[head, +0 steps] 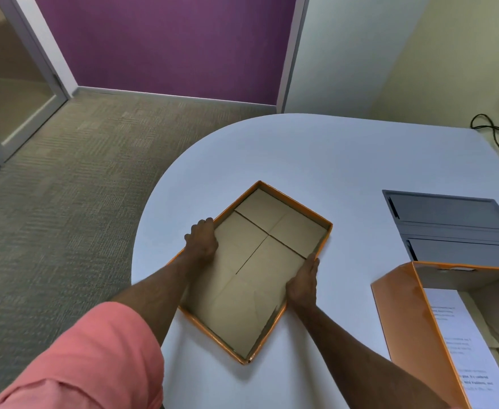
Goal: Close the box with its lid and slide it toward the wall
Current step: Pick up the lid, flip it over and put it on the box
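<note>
The orange lid [260, 261] lies on the white table [316, 160] with its brown cardboard inside facing up, turned diagonally. My left hand [202, 242] grips its left long rim, fingers curled over the edge. On the opposite long rim, my right hand [303, 283] presses against the outside with the thumb over the edge. The open orange box [401, 314] stands at the right, partly cut off by the frame, with a printed white sheet [460, 343] inside it. Lid and box are apart.
A grey hatch panel [454, 225] is set into the table just beyond the box. A black cable [496, 137] trails over the far right corner. The pale yellow wall [419, 54] runs along the table's far side. The table's rounded left edge drops to carpet.
</note>
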Tool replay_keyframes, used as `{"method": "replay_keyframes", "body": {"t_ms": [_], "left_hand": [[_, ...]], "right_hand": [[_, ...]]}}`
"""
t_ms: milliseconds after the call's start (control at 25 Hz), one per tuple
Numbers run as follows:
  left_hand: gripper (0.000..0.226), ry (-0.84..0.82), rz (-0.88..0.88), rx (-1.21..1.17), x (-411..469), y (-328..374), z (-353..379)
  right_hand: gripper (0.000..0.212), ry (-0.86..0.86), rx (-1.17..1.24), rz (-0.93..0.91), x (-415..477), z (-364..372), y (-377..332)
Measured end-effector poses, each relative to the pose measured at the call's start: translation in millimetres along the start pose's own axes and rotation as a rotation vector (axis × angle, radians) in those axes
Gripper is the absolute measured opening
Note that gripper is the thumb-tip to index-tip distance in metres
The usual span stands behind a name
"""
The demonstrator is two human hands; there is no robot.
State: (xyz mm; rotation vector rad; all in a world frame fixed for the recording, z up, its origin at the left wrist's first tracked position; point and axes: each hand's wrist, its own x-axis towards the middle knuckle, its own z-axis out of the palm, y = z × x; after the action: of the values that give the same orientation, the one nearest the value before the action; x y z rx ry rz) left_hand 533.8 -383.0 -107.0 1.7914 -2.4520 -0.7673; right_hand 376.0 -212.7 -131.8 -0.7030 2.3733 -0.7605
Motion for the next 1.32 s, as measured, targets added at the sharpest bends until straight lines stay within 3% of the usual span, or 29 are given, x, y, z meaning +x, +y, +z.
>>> {"method": "replay_keyframes", "body": {"t_ms": [360,640,840,1040,1320], "left_hand": [[0.040,0.117,-0.053,-0.273,-13,50,-53],[0.027,0.083,-0.047,-0.651,-59,115,-81],[0.014,0.029,-0.107,-0.898,-100,189,-70],[0.020,-0.067,-0.040,-1.109,-140,271,-37],[0.027,-0.101,-0.047,-1.234,-196,356,2]], "right_hand": [[0.078,0.039,0.184,-0.162,27,-103,-29],[0.069,0.083,0.321,-0.240,44,-203,-15],[0.063,0.072,0.450,-0.278,47,-287,20],[0.053,0.095,0.500,-0.296,46,-363,76],[0.058,0.070,0.491,-0.311,43,-428,151]]}}
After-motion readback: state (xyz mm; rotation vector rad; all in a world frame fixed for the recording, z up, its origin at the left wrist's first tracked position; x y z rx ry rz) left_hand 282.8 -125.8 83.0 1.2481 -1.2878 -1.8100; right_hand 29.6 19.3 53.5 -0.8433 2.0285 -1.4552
